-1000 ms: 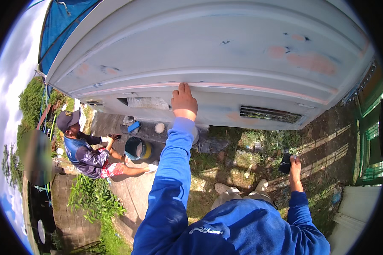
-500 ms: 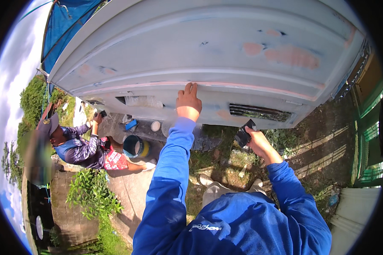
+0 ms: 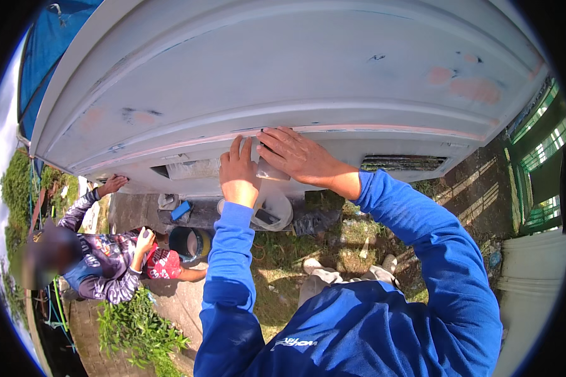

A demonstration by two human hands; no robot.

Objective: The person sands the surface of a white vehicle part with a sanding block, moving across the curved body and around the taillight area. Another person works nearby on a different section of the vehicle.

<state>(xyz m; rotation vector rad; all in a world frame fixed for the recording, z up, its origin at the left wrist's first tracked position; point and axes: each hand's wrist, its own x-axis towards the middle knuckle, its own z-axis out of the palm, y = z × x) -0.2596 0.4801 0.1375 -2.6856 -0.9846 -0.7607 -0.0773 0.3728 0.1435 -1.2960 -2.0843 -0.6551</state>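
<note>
A large grey primed panel (image 3: 295, 75) with raised ribs, pink patches, dark scuffs and a pink stripe along the lower rib fills the upper view. My left hand (image 3: 239, 173) rests its spread fingertips on the panel just below that stripe. Beside it my right hand (image 3: 302, 157) is wrapped over a sanding block (image 3: 272, 169), dark at the top and greyish where it shows below my fingers, held against the striped rib. A slatted vent (image 3: 402, 161) lies in the panel below and right of my right hand.
At left a co-worker (image 3: 107, 264) crouches, one hand on the panel. Below the panel are a blue oblong item (image 3: 181, 210), a bucket (image 3: 202, 242) and a white container (image 3: 283, 220). A green metal fence (image 3: 541, 169) stands right, a blue tarp (image 3: 44, 56) upper left.
My right hand has risen from low at the right to the panel with the dark block, beside my left hand, which has shifted slightly. The co-worker has reached a hand onto the panel.
</note>
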